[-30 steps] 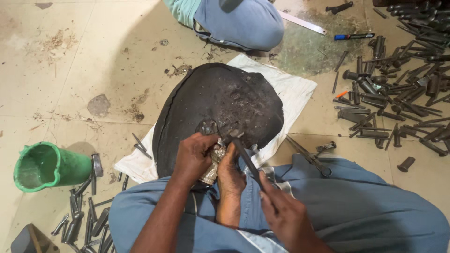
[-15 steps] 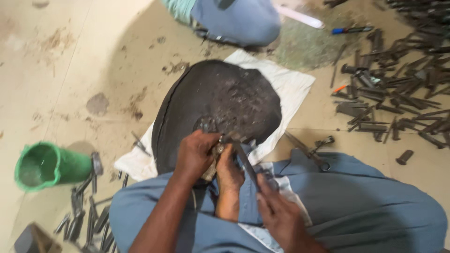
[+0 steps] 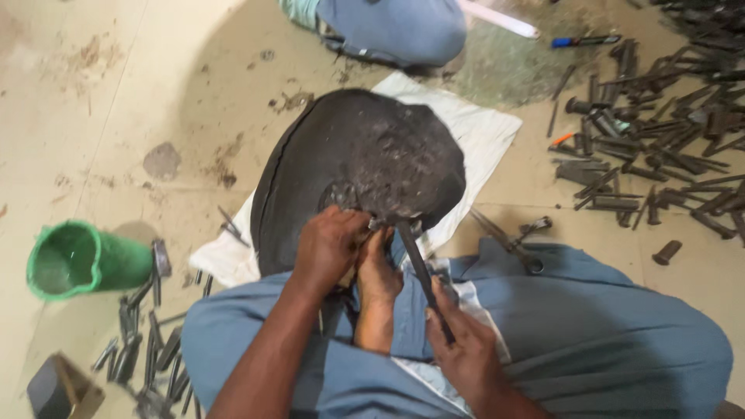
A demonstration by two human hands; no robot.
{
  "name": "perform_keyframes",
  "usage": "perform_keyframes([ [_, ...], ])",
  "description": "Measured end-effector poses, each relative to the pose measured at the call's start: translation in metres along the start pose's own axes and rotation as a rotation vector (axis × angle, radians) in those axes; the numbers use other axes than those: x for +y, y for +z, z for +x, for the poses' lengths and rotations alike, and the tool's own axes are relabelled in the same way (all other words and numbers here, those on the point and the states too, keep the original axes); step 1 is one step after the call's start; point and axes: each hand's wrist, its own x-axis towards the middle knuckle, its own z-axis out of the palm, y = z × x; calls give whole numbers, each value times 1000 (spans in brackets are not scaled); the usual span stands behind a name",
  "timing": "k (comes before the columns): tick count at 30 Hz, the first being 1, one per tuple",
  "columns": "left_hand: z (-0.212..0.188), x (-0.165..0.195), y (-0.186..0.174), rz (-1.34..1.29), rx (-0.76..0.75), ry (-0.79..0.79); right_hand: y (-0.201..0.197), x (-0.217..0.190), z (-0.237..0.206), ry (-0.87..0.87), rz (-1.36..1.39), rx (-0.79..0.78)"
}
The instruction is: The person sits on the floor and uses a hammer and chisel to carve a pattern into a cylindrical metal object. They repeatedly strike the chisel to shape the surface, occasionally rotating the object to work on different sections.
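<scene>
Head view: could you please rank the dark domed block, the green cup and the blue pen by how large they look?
1. Dark domed block, by far the largest.
2. Green cup, lying on its side.
3. Blue pen, smallest; it lies farther from the camera, so its true size is less sure.

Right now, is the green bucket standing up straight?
No, the green bucket lies tipped on its side on the floor, with its open mouth facing left toward the camera.

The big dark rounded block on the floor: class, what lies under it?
A white cloth lies under the dark block, showing past its right and lower-left edges. How far the cloth reaches beneath is covered.
</scene>
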Motion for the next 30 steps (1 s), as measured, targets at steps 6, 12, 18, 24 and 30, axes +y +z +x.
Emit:
perform_keyframes([
  [6,-2,5,-1,31,-54,-17,-4,-13,5,-216,-126,154],
  [12,-1,2,-22,55,292,-33,-3,-22,11,515,196,98],
  [18,2,-22,-25,-433,249,-527,1,-17,9,288,164,21],
  [24,-3,-37,-7,-441,131,-619,-5,-32,28,253,90,-131],
  [30,-9,-48,-7,-455,55,-607,-32,-65,67,24,62,-92],
])
